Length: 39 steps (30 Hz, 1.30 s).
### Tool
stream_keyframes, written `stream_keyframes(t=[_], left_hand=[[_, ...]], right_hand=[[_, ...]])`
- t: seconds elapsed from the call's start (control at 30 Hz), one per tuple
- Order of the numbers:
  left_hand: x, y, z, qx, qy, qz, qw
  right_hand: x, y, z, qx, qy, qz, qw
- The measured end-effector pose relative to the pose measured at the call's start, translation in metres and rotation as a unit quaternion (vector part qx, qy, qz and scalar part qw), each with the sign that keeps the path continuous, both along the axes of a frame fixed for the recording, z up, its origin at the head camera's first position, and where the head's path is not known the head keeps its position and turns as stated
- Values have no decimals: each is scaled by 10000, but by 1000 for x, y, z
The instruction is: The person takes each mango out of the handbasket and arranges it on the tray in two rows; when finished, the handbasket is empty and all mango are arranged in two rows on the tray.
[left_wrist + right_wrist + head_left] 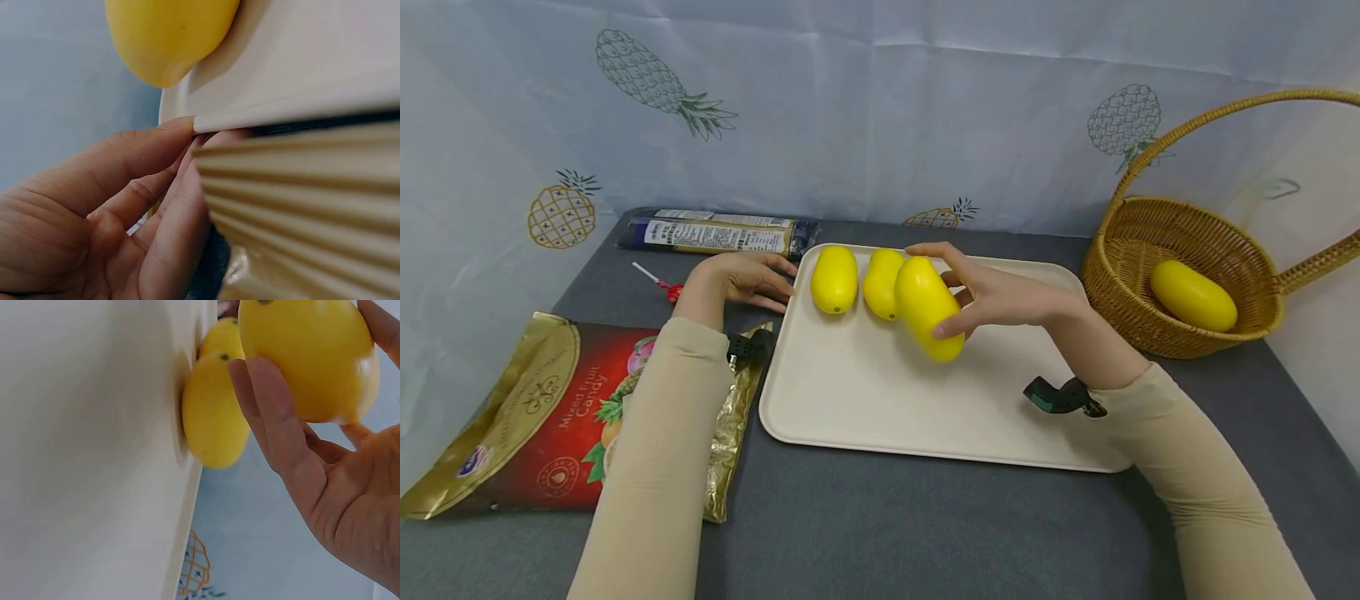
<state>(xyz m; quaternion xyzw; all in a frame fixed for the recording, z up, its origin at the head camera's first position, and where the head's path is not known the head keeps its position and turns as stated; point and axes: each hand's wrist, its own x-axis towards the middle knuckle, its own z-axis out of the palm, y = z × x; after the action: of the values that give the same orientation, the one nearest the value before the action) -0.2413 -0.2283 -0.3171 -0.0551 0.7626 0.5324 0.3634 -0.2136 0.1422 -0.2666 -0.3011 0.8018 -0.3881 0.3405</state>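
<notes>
My right hand (992, 293) grips an oblong, smooth yellow fruit (927, 307) over the cream tray (880, 408), thumb on the near side and fingers round the far side. In the right wrist view this held fruit (306, 356) has a small dark spot at its end. Two similar yellow fruits (833, 280) (880, 283) lie side by side at the tray's back left. My left hand (741, 279) is at the tray's left edge. The left wrist view shows its fingertips (178, 128) pinching the tray rim (250, 119).
A wicker basket (1176, 333) with a tall handle stands at the right, holding another yellow fruit (1193, 296). A red and gold candy bag (572, 408) lies at the left, partly under the left forearm. Behind are a red lollipop (670, 290) and a dark labelled packet (718, 233).
</notes>
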Motion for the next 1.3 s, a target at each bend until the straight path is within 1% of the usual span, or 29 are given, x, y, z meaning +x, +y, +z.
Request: stream_keyframes(t=[0.1,0.3,0.43,0.57,0.8,1.07,1.3], left_hand=[[0,0,0,6,-8,10,10000],[1,1,1,-6,-16,-5,10000],[1,2,2,-19,-3,-49,10000],[1,2,3,-4,-13,-67,10000],[1,2,3,-19,-14,-72,10000],[0,2,2,10,-31,-43,10000],[-1,2,2,40,-58,-16,10000]], right_hand=[[5,-10,-5,-122,-202,97,9997],[11,-29,-16,-25,-516,170,9985],[18,-39,-20,3,-703,140,9974],[26,-50,-23,63,-780,155,9968],[36,-66,-28,225,-744,186,9968],[44,-82,-35,418,-838,-26,9956],[49,-97,-41,420,-1122,-536,9913]])
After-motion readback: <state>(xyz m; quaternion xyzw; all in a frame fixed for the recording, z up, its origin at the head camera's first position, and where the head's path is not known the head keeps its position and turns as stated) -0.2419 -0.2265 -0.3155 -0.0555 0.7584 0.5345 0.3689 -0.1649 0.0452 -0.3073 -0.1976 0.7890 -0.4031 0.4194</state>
